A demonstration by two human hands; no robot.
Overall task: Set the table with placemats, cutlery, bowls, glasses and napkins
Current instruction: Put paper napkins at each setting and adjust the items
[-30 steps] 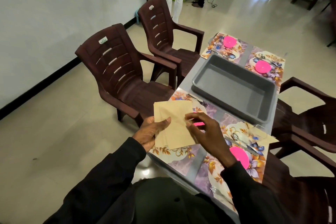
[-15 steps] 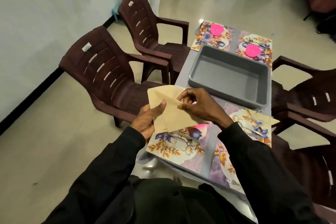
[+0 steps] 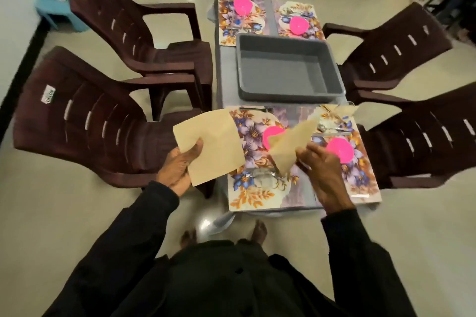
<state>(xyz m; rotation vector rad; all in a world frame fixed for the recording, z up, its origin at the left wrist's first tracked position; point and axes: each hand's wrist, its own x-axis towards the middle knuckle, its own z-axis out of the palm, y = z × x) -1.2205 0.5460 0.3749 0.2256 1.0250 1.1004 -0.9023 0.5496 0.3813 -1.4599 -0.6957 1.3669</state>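
My left hand (image 3: 180, 165) holds a flat tan napkin (image 3: 211, 144) at the table's near left edge, thumb on top. My right hand (image 3: 322, 170) pinches a second tan napkin (image 3: 291, 144), folded to a point, above the near left floral placemat (image 3: 255, 195). That mat carries a pink bowl (image 3: 274, 135), a fork (image 3: 257, 110) and a clear glass (image 3: 262, 177). The near right placemat (image 3: 360, 180) has a pink bowl (image 3: 340, 150), cutlery (image 3: 332, 128) and a napkin (image 3: 337, 110). Two far placemats each hold a pink bowl (image 3: 243, 5) (image 3: 298, 25).
An empty grey tub (image 3: 288, 69) sits mid-table between the near and far settings. Dark brown plastic chairs stand on the left (image 3: 85, 116) (image 3: 134, 23) and on the right (image 3: 394, 51) (image 3: 425, 136). My bare feet are at the table's near end.
The one stack held in both hands has been separated: my right hand pulled one napkin off to the right, and my left kept the other. The view tilted down over the table.
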